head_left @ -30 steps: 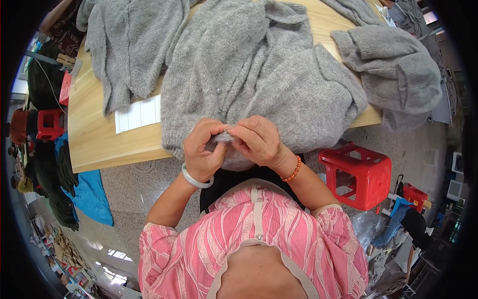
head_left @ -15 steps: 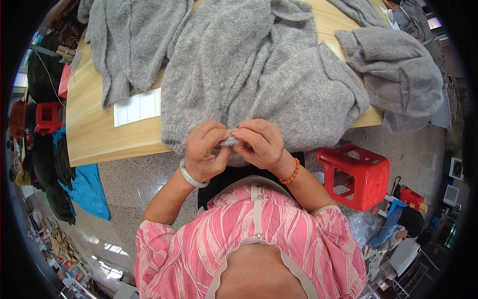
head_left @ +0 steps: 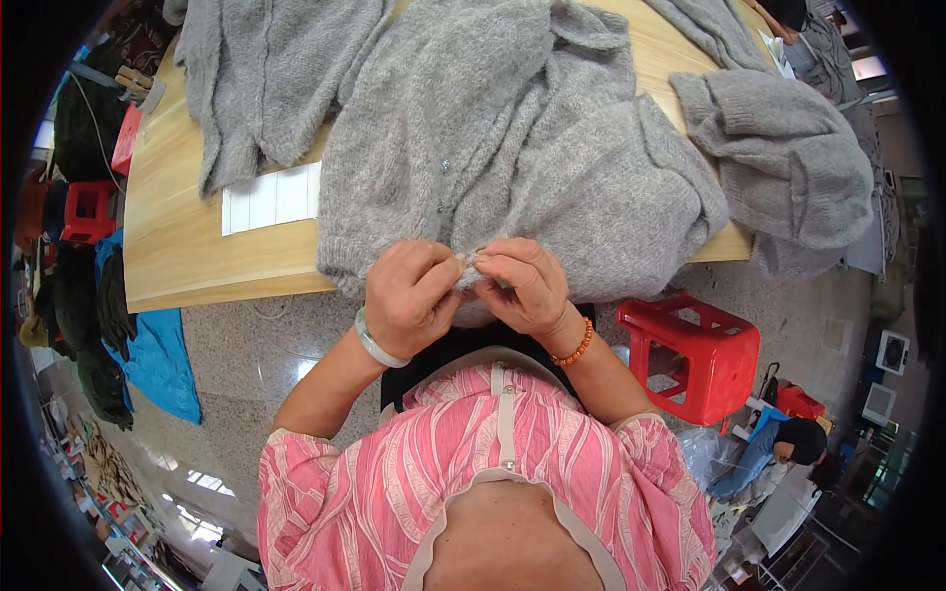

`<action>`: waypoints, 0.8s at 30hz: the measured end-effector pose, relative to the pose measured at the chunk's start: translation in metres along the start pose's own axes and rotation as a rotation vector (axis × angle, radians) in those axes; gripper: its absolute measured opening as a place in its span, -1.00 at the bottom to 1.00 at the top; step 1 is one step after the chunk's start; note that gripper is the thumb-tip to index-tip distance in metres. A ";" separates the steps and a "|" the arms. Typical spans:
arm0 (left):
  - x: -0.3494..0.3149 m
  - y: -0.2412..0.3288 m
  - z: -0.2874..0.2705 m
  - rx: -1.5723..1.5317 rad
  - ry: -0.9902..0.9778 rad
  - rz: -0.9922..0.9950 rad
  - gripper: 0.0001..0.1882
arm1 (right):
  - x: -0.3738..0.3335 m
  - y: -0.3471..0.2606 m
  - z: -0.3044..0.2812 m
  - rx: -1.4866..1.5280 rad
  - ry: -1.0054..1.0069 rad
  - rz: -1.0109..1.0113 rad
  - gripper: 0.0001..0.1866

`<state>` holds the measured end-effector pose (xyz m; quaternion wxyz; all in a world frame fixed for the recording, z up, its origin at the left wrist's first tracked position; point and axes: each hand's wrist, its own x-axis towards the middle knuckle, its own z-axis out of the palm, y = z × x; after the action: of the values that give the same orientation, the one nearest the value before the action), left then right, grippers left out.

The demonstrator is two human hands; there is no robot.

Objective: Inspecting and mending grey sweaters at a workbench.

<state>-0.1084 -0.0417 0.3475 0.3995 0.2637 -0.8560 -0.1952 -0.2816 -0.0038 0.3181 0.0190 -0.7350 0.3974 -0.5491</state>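
Note:
A grey knitted cardigan (head_left: pixel 434 118) lies spread over the table, its lower edge hanging at the front. Two small shiny buttons (head_left: pixel 444 166) show along its front band. My left hand (head_left: pixel 409 295) pinches the cardigan's edge between thumb and fingers. Close beside it, my right hand (head_left: pixel 524 286) also has its fingers closed on that edge, and a bit of knit shows between the fingertips. Whether something small, such as a button, is held there I cannot make out.
The wooden table (head_left: pixel 187 256) carries a white ruled paper (head_left: pixel 271 200), another grey knit garment (head_left: pixel 276 79) at left and a grey knit pile (head_left: pixel 788 158) at right. A red plastic stool (head_left: pixel 690 355) stands at right, another stool (head_left: pixel 89 211) at far left. Blue cloth (head_left: pixel 163 364) hangs at left.
My fingertips have moved slightly apart, showing more of the knit edge between them. Both hands keep hold of the cardigan. The whole view has shifted a little.

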 end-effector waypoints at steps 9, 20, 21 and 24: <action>-0.005 -0.005 0.001 0.029 -0.024 0.029 -0.66 | 0.006 0.001 0.000 -0.035 -0.107 -0.036 -0.61; 0.004 -0.027 -0.008 -0.553 -0.178 -0.726 -0.85 | 0.003 0.009 0.006 0.045 -0.211 0.262 -0.73; 0.007 -0.033 -0.002 -0.552 -0.183 -0.721 -0.85 | 0.002 0.010 0.007 0.042 -0.205 0.263 -0.73; 0.015 -0.051 0.014 -0.060 -0.104 -0.622 -0.82 | 0.005 0.013 0.007 0.065 -0.282 0.298 -0.77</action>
<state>-0.1126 -0.0892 0.3202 0.2838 0.4906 -0.7475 -0.3463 -0.2828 -0.0183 0.3137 0.1792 -0.7367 0.4771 -0.4444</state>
